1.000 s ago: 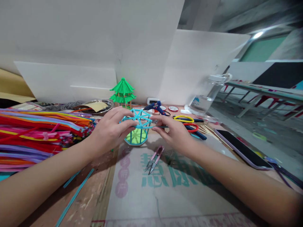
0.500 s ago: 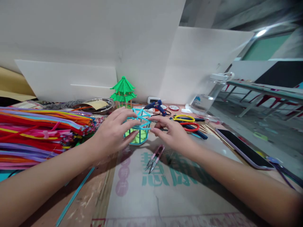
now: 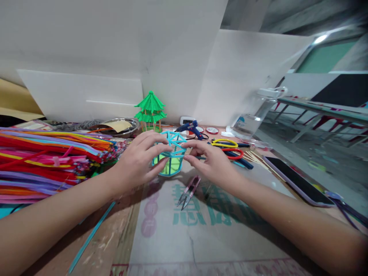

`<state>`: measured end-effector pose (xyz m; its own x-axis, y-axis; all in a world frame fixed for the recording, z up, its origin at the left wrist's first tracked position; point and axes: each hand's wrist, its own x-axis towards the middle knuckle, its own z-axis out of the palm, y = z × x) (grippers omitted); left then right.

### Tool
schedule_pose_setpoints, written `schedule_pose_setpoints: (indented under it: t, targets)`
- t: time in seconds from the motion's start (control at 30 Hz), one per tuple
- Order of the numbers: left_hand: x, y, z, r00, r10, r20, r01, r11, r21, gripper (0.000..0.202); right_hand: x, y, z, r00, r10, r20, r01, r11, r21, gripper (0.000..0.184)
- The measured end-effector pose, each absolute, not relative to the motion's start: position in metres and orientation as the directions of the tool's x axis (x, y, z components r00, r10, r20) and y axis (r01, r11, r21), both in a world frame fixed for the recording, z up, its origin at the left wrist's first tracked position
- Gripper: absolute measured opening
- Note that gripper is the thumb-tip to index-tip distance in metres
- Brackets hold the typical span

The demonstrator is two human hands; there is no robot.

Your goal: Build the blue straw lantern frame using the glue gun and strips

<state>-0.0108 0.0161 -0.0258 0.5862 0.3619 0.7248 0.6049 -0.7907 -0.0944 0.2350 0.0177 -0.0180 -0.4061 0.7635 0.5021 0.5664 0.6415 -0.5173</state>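
A small light-blue pipe-cleaner frame (image 3: 170,168) with a yellow-green base stands on the table, spokes crossing its top. My left hand (image 3: 142,155) holds its upper rim from the left, thumb lower down and fingers over the edge. On the opposite side, the thumb and forefinger of my right hand (image 3: 208,159) pinch at the rim; the exact contact is too small to make out. Just in front lie pink thread snips (image 3: 189,191), blades toward me. Behind the frame rises a green two-tiered pagoda model (image 3: 150,109) on thin posts.
Bundles of coloured pipe cleaners (image 3: 43,165) fill the left side, with a metal dish (image 3: 133,128) behind. A blue glue gun (image 3: 191,129), yellow-handled pliers (image 3: 225,143), a water bottle (image 3: 253,115) and a phone (image 3: 296,180) stand or lie to the right. One loose blue strip (image 3: 92,237) lies front left.
The camera view has shifted very slightly. Both hands keep nearly the same position at the blue frame's rim.
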Motion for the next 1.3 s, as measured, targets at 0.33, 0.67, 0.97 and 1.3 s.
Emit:
schedule_pose_setpoints:
  t: [0.33, 0.67, 0.97, 1.3]
  targets:
    - [-0.007, 0.016, -0.025, 0.569, 0.358, 0.740, 0.598, -0.798, -0.075, 0.014, 0.235, 0.019, -0.019, -0.399, 0.762, 0.510, 0.574, 0.641, -0.510, 0.021]
    - [-0.012, 0.025, -0.022, 0.611, 0.282, 0.740, 0.567, -0.808, -0.160, 0.017, 0.236, 0.021, -0.018, -0.393, 0.754, 0.527, 0.576, 0.648, -0.498, 0.019]
    - [-0.022, 0.024, -0.002, 0.561, 0.343, 0.754, 0.619, -0.778, -0.106, 0.012, 0.237, 0.025, -0.018, -0.397, 0.739, 0.545, 0.569, 0.664, -0.485, 0.019]
    - [-0.027, 0.027, 0.004, 0.601, 0.405, 0.689, 0.630, -0.771, -0.096, 0.017, 0.237, 0.026, -0.019, -0.396, 0.730, 0.557, 0.561, 0.672, -0.483, 0.019]
